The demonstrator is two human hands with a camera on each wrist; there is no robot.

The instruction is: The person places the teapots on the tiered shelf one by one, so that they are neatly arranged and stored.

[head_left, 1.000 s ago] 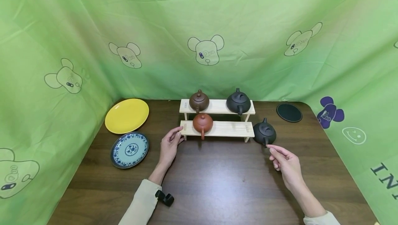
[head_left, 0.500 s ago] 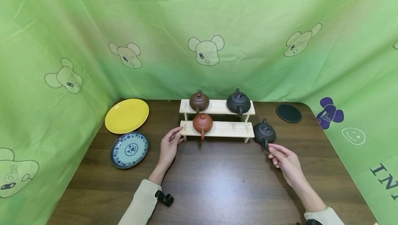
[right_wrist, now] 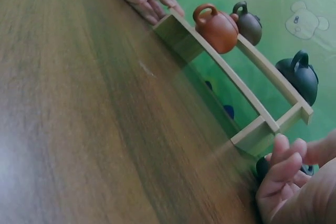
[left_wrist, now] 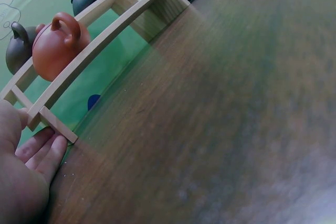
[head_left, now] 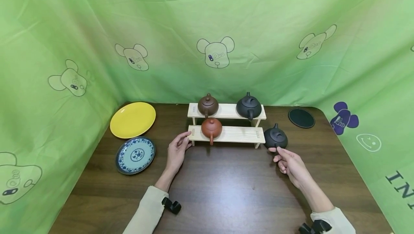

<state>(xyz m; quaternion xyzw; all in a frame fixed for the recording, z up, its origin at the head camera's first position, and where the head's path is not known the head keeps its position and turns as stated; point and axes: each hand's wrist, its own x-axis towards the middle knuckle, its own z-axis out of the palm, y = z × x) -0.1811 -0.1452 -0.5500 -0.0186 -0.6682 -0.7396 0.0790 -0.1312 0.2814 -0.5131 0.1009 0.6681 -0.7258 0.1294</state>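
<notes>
Fingers of the left hand [head_left: 176, 152] are lying nearly straight against the left end of the wooden rack [head_left: 237, 134], the thumb on its lower shelf edge and the fingertips [left_wrist: 51, 153] by the foot of the end post; I am reading this as a bracing touch, not a clasp, since nothing is curled round the wood. Going left to right from the table's edge, I am seeing a yellow plate [head_left: 132, 119] and a blue patterned plate [head_left: 136, 155] lying flat and well apart from that hand. On the rack, the red-brown teapot [head_left: 211, 128] is sitting at the left of the lower shelf, while a dark brown teapot [head_left: 208, 105] and a black teapot [head_left: 248, 106] are standing on the upper one. Just past the rack's right end, a second black teapot [head_left: 276, 137] is standing on the table [head_left: 226, 191], beside the end post. The right hand [head_left: 290, 164] is reaching for it, fingers [right_wrist: 286, 167] loosely curled, with the thumb and forefinger at the spout; I cannot tell whether they are already touching it, and nothing is gripped. I am judging this as the approach step before a grasp. The next move is calling for a firm hold round the body or handle instead of the thin spout, and a lift high enough to clear the shelf edge. Far right, a black coaster [head_left: 301, 118] is lying near the table's back corner.
</notes>
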